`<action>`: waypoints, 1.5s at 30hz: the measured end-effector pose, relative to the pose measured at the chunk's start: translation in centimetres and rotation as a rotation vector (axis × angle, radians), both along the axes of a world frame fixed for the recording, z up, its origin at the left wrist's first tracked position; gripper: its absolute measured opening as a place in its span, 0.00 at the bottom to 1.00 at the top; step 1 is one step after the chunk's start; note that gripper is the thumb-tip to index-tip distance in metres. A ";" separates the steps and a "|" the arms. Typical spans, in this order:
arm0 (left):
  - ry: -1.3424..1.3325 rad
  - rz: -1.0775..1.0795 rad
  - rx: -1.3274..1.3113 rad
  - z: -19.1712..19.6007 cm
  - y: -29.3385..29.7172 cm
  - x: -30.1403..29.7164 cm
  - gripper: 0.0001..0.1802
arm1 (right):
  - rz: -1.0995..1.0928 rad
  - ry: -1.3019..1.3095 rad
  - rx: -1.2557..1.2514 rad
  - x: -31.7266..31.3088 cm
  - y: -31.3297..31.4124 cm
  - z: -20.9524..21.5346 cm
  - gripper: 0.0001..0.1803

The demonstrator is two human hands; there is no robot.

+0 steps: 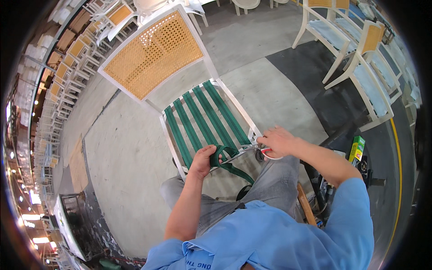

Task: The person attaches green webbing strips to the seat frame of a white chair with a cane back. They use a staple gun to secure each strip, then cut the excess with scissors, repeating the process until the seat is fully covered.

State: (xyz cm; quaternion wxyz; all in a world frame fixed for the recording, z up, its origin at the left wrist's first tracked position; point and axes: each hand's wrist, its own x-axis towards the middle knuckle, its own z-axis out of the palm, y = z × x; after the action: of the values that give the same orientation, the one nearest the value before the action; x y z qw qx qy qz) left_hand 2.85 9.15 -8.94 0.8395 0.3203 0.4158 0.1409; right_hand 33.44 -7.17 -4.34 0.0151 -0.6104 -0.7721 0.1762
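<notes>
A white-framed chair (210,67) with a woven cane back (155,54) stands before my knees. Several green webbing straps (198,117) run from the back of its seat frame to the front. My left hand (202,161) is closed on a loose length of green webbing (220,155) at the front rail, and its tail hangs down between my legs. At the front right corner of the seat, my right hand (278,141) grips scissors (268,153) with red and white handles. Their blades point left along the rail towards the webbing; whether they touch it, I cannot tell.
Chairs with pale blue seats (371,83) stand at the far right. Long rows of similar chairs (67,76) line the left. Beside my right leg are a green and yellow box (356,149), a wooden handle (307,204) and dark tools. A flat brown sheet (78,166) lies on the floor.
</notes>
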 end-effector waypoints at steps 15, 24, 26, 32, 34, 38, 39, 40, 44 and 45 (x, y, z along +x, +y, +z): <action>0.072 0.033 0.031 0.9 -0.7 1.5 0.08 | 0.302 0.011 -0.201 0.1 5.4 -7.6 0.23; 0.085 0.006 0.070 1.9 -1.7 0.4 0.09 | 0.284 0.049 -0.066 -2.6 5.4 -7.5 0.22; 0.033 0.017 0.097 2.6 -1.9 0.0 0.10 | 0.193 0.085 -0.060 -2.3 4.6 -6.5 0.21; 0.158 -0.075 0.115 0.8 -4.9 -4.7 0.12 | -0.497 0.359 0.416 -0.6 -2.0 -2.4 0.22; 0.215 -0.156 0.054 -0.7 -5.9 -7.5 0.12 | -0.824 0.475 0.543 0.6 -7.2 -0.7 0.24; 0.325 -0.086 -0.100 -3.3 -8.9 -7.5 0.09 | -1.557 0.517 0.634 1.2 -20.4 0.4 0.24; 0.334 0.025 -0.161 -3.5 -8.9 -7.4 0.10 | -1.676 0.418 0.723 0.7 -23.8 0.0 0.25; 0.313 0.092 -0.256 -4.2 -9.6 -5.6 0.11 | -1.825 0.444 0.799 1.2 -29.9 -1.3 0.26; 0.185 0.371 -0.392 -6.2 -8.0 -4.6 0.21 | -2.175 -0.131 0.393 -0.5 -41.5 -3.4 0.34; 0.240 0.475 -0.395 -6.4 -7.9 -4.7 0.24 | -2.229 -0.186 0.256 -0.8 -42.5 -3.8 0.31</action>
State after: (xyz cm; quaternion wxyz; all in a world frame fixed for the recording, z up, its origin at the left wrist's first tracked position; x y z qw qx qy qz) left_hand -1.87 1.27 -15.39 0.7740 0.0598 0.5940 0.2109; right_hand 32.59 -49.63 -8.16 0.1691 -0.9643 0.1941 -0.0625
